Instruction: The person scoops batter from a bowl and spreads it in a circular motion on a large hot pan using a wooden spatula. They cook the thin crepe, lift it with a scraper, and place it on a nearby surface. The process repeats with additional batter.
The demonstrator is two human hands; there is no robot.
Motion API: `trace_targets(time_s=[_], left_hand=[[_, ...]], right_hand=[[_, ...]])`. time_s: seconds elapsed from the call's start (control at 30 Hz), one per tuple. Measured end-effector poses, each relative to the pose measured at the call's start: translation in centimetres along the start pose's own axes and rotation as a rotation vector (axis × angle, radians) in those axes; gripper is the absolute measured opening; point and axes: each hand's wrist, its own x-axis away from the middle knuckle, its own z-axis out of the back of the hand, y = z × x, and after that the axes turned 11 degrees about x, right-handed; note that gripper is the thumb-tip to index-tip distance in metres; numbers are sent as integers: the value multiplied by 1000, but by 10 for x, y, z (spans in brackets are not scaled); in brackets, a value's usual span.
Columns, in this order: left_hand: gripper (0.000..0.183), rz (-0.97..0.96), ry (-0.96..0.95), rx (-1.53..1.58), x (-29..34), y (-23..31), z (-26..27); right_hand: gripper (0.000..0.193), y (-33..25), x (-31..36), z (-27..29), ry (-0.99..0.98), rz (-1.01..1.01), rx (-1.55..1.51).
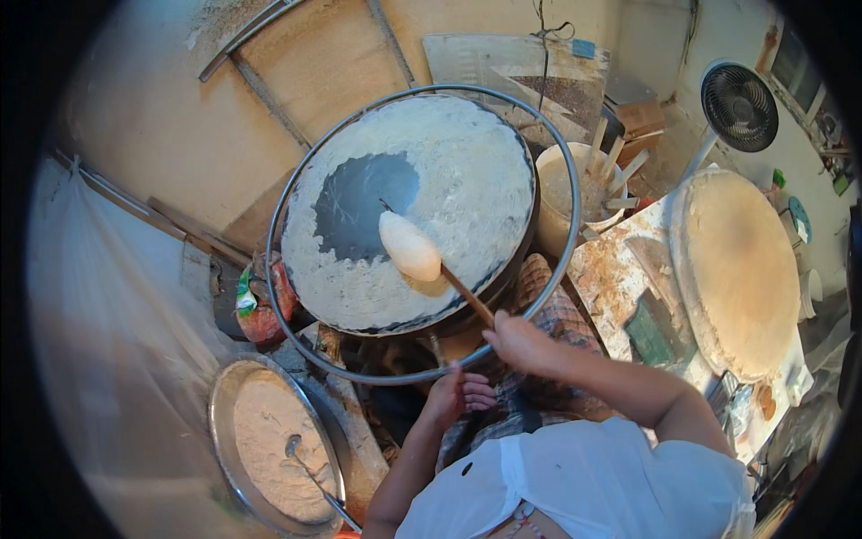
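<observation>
My right hand (521, 344) is closed round the wooden handle of a spreader (410, 245), whose rounded, whitish head is over the round griddle (496, 269). A pale layer of batter (449, 162) coats most of the griddle, except for a bare, dark grey patch left of centre. Below the griddle's near edge, my left hand (458, 395) has its fingers curled by the metal ring (364, 377) that encircles the griddle. A short thin rod (437, 350) ends close to my left thumb; the grip itself is hard to make out.
At lower left, a metal basin (220, 422) holds pale batter and a ladle (305, 467). A white bucket (558, 193) with wooden sticks stands behind right. On the right-hand table (597, 269) lie a large round tan sheet (741, 278) and a green block (648, 328). A fan (739, 106) stands beyond.
</observation>
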Motion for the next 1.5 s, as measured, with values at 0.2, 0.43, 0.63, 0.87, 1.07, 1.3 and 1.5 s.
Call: trace_targets(time_s=[0.2, 0.43, 0.63, 0.87, 1.07, 1.3, 1.5], left_hand=[[60, -121, 77, -85, 28, 10, 43], [68, -602, 520, 401, 17, 4, 66], [73, -148, 149, 27, 8, -2, 25], [53, -82, 55, -136, 23, -3, 40], [68, -698, 599, 550, 11, 12, 74], [76, -242, 246, 27, 13, 2, 45], [63, -22, 2, -298, 5, 1, 13]], right_hand=[[35, 43, 7, 20, 86, -125, -115], [35, 8, -19, 39, -11, 69, -46], [35, 23, -9, -24, 74, -17, -101], [38, 40, -13, 31, 115, -67, -94], [32, 10, -28, -3, 151, 103, -86], [35, 40, -20, 1, 135, -43, -97], [34, 11, -27, 45, -116, -57, -292]])
